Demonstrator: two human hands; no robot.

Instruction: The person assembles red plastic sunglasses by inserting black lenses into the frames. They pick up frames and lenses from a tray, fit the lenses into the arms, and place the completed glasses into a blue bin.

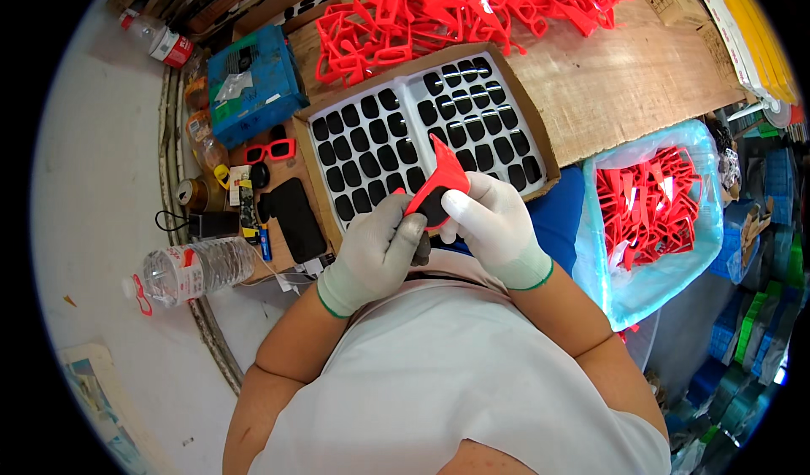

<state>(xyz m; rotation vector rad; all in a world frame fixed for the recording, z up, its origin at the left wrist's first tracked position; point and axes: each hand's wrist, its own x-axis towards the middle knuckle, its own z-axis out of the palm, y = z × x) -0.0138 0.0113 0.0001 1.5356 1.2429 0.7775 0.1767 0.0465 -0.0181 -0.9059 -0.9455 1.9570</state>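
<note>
Both my hands wear white gloves with green cuffs and meet above the near edge of a lens box. A red glasses frame [450, 170] is gripped between my left hand [369, 251] and my right hand [499, 229]. One dark lens [433, 206] shows at the frame's front, with my right thumb pressed on it and my left thumb at its lower edge. Fingers hide the rest of the frame. Beyond, the cardboard box holds a white tray [412, 95] with rows of dark lenses [369, 164] in two blocks.
A heap of red frames [456, 7] lies behind the box. At right stands a bin lined with a blue bag [709, 222], holding more red frames [645, 209]. Left are red sunglasses [270, 150], a phone [297, 220], a blue box [253, 87] and a large plastic bottle [198, 271].
</note>
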